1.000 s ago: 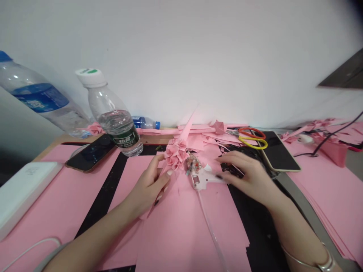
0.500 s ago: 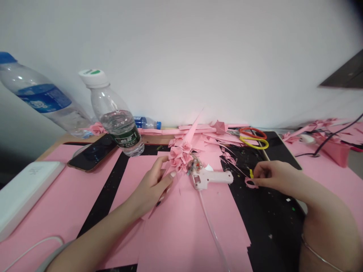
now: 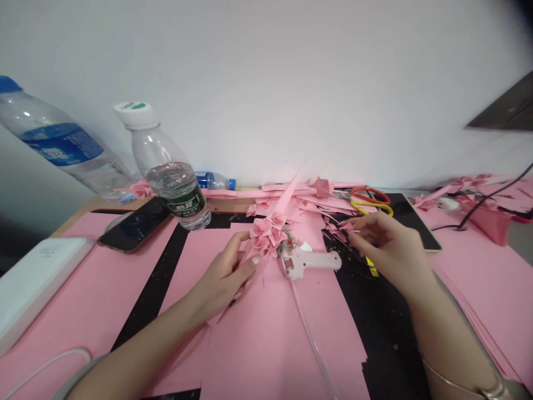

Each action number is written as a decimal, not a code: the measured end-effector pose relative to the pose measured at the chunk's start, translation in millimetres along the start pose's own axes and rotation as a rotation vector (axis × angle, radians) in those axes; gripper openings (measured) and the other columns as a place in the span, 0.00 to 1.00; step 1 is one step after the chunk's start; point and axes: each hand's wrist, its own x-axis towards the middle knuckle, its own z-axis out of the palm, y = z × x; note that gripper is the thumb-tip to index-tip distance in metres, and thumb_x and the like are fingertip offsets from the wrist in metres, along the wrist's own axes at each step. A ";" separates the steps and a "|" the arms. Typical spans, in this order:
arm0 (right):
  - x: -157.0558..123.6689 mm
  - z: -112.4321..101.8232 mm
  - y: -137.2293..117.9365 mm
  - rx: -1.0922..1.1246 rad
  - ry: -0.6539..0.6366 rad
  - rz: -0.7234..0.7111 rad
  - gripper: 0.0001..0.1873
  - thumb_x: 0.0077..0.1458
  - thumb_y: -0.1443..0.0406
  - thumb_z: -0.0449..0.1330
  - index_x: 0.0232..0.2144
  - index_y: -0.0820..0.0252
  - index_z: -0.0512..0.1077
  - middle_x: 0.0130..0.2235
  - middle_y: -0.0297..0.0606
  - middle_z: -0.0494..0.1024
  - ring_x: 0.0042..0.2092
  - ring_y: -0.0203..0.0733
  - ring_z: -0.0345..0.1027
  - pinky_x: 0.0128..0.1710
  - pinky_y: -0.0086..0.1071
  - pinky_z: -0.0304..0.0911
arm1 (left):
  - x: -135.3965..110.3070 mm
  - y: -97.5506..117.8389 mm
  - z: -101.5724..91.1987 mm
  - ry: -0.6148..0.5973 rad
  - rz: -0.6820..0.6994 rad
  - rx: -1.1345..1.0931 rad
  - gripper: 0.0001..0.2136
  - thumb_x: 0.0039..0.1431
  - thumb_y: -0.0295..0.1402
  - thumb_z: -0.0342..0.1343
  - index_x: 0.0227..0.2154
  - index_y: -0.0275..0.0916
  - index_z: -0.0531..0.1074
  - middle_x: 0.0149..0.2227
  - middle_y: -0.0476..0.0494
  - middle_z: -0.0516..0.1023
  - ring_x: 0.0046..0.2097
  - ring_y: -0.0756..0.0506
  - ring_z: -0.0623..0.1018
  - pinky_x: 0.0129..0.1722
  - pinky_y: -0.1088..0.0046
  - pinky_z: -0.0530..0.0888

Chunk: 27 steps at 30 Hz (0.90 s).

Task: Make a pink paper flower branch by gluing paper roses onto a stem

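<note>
My left hand [image 3: 227, 272] is closed round a cluster of folded pink paper flowers [image 3: 266, 234], whose pointed cone of rolled paper sticks up behind the blooms. Touching or just beside the flowers, a white hot glue gun [image 3: 310, 262] lies on the pink sheets, its nozzle end smeared with residue. My right hand [image 3: 385, 241] pinches a small pink paper piece [image 3: 348, 226] over a little heap of pink scraps [image 3: 332, 226]. Part of that piece is hidden by my fingers. A yellow item [image 3: 372, 268] lies beneath the right palm.
Scissors with red and yellow handles [image 3: 372, 201] lie behind my right hand, by a dark tablet-like slab [image 3: 416, 222]. A water bottle [image 3: 177, 183], a larger bottle [image 3: 66, 144], a phone [image 3: 135, 225] and a white box [image 3: 41, 278] stand or lie to the left. The glue gun's cord [image 3: 312, 339] runs toward me.
My right hand has moved left and away from me, from a curled pink strip by the yellow item to the scrap heap. My left hand and the flowers have barely shifted.
</note>
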 end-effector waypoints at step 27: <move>-12.7 29.8 -12.1 0.351 0.089 -0.151 0.14 0.60 0.71 0.60 0.42 0.48 0.81 0.51 0.37 0.78 0.52 0.46 0.75 0.37 0.33 0.81 | -3.7 10.7 -4.4 -0.256 -0.024 0.247 0.17 0.68 0.39 0.48 0.57 0.45 0.59 0.31 0.54 0.68 0.24 0.53 0.61 0.21 0.79 0.60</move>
